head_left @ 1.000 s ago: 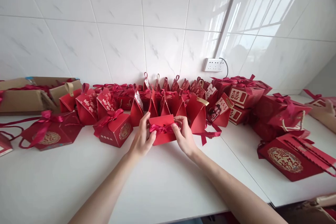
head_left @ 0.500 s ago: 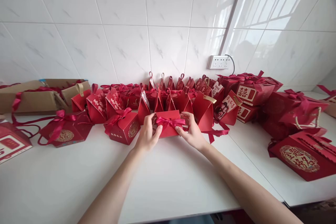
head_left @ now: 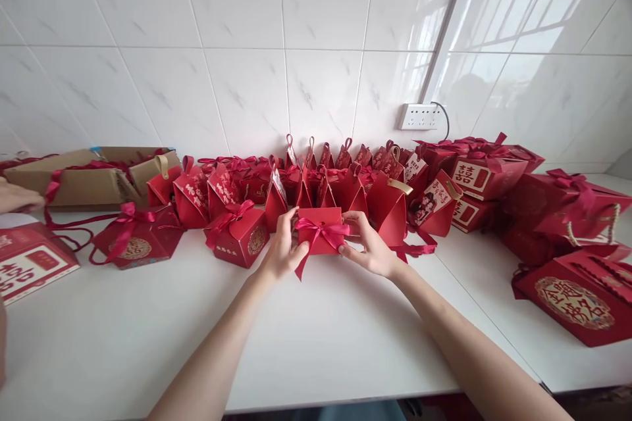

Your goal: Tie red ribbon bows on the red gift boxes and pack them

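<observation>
Between my two hands is a small red gift box point(head_left: 320, 216) with a satin ribbon bow point(head_left: 324, 233) across its front. My left hand point(head_left: 285, 251) grips its left side, thumb in front and fingers behind. On the opposite side my right hand point(head_left: 368, 248) holds it the same way, the thumb near the bow. One ribbon tail hangs below the box over the white tabletop. Close behind stand red triangular boxes point(head_left: 349, 192) with loop handles. A red box with a bow point(head_left: 241, 233) sits left of my left hand.
A cardboard carton point(head_left: 74, 184) with red ribbons inside stands at the back left. Another person's hand point(head_left: 20, 198) is at the left edge, above a red and white box point(head_left: 37, 256). Stacked red boxes point(head_left: 474, 177) and a large box point(head_left: 577, 296) occupy the right. A power strip point(head_left: 419, 117) is on the wall.
The bow's ribbon tail now hangs down in front of the gift box. The other person's hand shows more at the left. My view has shifted slightly left; both hands keep their grip.
</observation>
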The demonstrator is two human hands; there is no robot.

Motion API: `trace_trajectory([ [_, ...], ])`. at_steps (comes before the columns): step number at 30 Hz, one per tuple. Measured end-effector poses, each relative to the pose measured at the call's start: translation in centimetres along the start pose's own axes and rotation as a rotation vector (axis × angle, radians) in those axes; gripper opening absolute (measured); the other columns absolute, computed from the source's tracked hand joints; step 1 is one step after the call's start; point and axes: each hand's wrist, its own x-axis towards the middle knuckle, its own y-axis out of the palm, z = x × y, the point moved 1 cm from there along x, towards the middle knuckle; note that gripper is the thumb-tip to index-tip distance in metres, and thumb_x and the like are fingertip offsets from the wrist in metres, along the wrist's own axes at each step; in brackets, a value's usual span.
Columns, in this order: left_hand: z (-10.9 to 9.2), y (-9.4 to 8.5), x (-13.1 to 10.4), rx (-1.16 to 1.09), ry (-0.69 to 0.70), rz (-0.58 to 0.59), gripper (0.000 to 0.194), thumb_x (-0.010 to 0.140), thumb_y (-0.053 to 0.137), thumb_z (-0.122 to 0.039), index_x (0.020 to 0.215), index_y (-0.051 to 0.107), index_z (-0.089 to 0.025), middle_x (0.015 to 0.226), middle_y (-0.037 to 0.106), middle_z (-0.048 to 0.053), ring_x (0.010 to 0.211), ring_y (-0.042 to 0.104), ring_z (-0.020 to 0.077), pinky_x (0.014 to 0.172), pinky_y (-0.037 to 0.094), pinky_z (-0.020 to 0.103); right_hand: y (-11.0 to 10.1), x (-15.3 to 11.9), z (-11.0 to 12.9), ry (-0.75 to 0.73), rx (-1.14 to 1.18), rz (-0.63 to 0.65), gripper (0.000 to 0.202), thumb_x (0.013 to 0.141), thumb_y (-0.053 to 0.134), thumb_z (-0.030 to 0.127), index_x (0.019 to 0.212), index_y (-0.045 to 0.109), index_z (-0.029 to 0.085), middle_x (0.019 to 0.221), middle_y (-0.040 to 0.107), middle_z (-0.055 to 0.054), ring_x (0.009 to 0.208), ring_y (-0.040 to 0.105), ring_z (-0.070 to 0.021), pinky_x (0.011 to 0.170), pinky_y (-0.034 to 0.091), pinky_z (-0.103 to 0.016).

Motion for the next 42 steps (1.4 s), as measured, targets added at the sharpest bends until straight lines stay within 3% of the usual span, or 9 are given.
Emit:
trace_trajectory([
  [5,-0.3,0.1,-0.2,0.006,0.016,-0.005,0.071,0.077,0.054,-0.035,0.138,0.022,-0.019,0.136,0.038,0.018,0.124,0.044,0.0306,0.098,0.044,0.049,0.1,-0.2,-0.6,-0.159,-0.206,-0.058,0.052,0.08,0.06,0.037,0.119,0.03,0.021,0.123,0.044,-0.016,0.114,0.053,-0.0297,0.091,0.05,-0.053],
  [10,-0.7,0.7,-0.3,0.092,0.011,-0.008,0.085,0.069,0.066,-0.031,0.139,0.02,-0.019,0.136,0.036,0.019,0.128,0.041,0.0335,0.103,0.04,0.051,1.4,-0.3,-0.2,-0.019,-0.199,-0.215,0.048,0.083,0.053,0.05,0.112,0.027,0.022,0.125,0.046,-0.019,0.12,0.049,-0.0324,0.092,0.046,-0.057],
  [14,-1.1,1.1,-0.5,0.099,0.019,0.008,0.1,0.062,0.073,-0.034,0.142,0.014,-0.021,0.141,0.029,0.019,0.132,0.035,0.0363,0.103,0.04,0.053,2.5,-0.3,0.5,0.02,-0.267,-0.258,0.064,0.08,0.057,0.046,0.123,0.02,0.016,0.128,0.04,-0.024,0.119,0.049,-0.0318,0.098,0.043,-0.055],
  [18,-1.8,1.1,-0.4,-0.057,-0.03,0.053,0.082,0.07,0.065,-0.038,0.138,0.022,-0.019,0.136,0.035,0.018,0.125,0.045,0.0327,0.099,0.044,0.051,2.8,-0.3,0.3,-0.076,-0.356,-0.244,0.076,0.078,0.06,0.044,0.132,0.014,0.013,0.129,0.036,-0.024,0.126,0.041,-0.0343,0.099,0.041,-0.056],
  [25,-3.3,2.8,-0.6,0.033,-0.135,-0.247,0.066,0.07,0.069,-0.042,0.122,0.034,-0.021,0.124,0.04,0.013,0.121,0.044,0.0292,0.099,0.043,0.048,3.0,-0.4,0.0,-0.215,-0.442,-0.249,0.091,0.072,0.067,0.046,0.136,0.011,0.016,0.135,0.03,-0.025,0.133,0.029,-0.0397,0.101,0.037,-0.062],
  [28,-3.3,2.8,-0.4,0.025,-0.154,-0.28,0.06,0.073,0.065,-0.037,0.122,0.034,-0.021,0.122,0.041,0.013,0.118,0.048,0.0265,0.097,0.044,0.045,2.5,-0.5,0.1,-0.164,-0.195,-0.19,0.072,0.079,0.058,0.051,0.129,0.018,0.019,0.136,0.038,-0.024,0.129,0.041,-0.0343,0.099,0.041,-0.058],
  [32,-2.6,2.1,-0.4,0.027,-0.143,-0.26,0.057,0.076,0.062,-0.034,0.123,0.033,-0.022,0.122,0.046,0.012,0.116,0.051,0.0244,0.094,0.047,0.041,1.9,-0.5,0.2,-0.02,0.101,-0.283,0.035,0.087,0.045,0.056,0.099,0.03,0.026,0.135,0.048,-0.018,0.12,0.053,-0.0264,0.095,0.047,-0.051],
  [37,-2.3,2.1,-0.7,0.066,-0.09,-0.274,0.037,0.079,0.059,-0.035,0.102,0.034,-0.021,0.124,0.047,0.013,0.107,0.058,0.0224,0.087,0.05,0.039,2.2,-0.3,0.5,0.05,0.035,-0.232,0.03,0.084,0.055,0.048,0.08,0.039,0.023,0.137,0.047,-0.013,0.118,0.055,-0.0255,0.089,0.052,-0.044],
  [42,-2.6,2.2,-0.6,0.153,0.047,-0.324,0.02,0.083,0.056,-0.034,0.088,0.042,-0.021,0.121,0.045,0.011,0.124,0.045,0.025,0.096,0.044,0.04,2.1,-0.1,0.6,0.033,-0.018,-0.291,0.025,0.084,0.053,0.042,0.073,0.045,0.022,0.131,0.05,-0.011,0.113,0.056,-0.0235,0.089,0.052,-0.042],
])
